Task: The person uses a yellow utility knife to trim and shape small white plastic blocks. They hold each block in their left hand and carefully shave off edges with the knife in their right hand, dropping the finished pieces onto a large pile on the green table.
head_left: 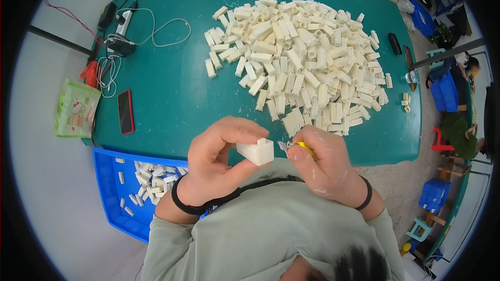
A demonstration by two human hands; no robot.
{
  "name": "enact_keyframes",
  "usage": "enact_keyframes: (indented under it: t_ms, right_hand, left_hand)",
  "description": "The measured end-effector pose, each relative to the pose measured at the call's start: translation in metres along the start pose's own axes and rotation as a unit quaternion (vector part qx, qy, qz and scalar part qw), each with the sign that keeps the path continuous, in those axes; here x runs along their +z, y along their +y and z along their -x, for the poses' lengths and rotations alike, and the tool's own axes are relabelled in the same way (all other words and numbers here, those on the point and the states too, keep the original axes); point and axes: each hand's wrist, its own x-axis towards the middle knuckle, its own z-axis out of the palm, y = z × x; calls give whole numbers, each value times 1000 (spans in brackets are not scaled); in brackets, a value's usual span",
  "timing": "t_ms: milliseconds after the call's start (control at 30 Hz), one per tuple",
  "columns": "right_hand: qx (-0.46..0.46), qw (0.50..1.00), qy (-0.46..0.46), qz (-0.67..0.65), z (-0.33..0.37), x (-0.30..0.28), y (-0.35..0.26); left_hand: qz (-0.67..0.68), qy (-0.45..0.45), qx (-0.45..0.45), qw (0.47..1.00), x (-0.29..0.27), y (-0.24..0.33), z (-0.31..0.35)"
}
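My left hand pinches a white hollow rectangular plastic piece between thumb and fingers, its end turned to the right. Close beside it, my right hand is closed around a small tool with a yellow handle. Pale shavings cling near the tool's front, so its tip cannot be made out. A small gap parts the tool from the piece. Beyond both hands, a large heap of similar cream-white pieces is spread on the green table. Bits of white shaving also stick to my right hand.
A blue tray with several white pieces stands below the table's left front edge. On the left lie a phone, a power strip with cables, and a green bag. A black object and small pieces lie right.
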Motion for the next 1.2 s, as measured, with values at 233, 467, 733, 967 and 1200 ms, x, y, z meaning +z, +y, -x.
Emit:
enact_keyframes:
  t_ms: [233,467,733,967,1200]
  right_hand:
    - [-23,999,13,19,-1,3,2]
    - [-28,997,36,64,-5,3,10]
    - [68,997,26,21,-9,2,20]
    - [11,998,-39,-48,0,2,8]
    - [-102,994,-3,-44,-2,8,4]
  left_hand:
    - [-200,28,93,975,7,1,-7]
    - [-269,11,149,952,6,-4,-11]
    - [-183,4,76,980,0,4,-7]
    - [165,107,-65,978,1,-5,-6]
    - [229,25,-185,955,1,-1,-4]
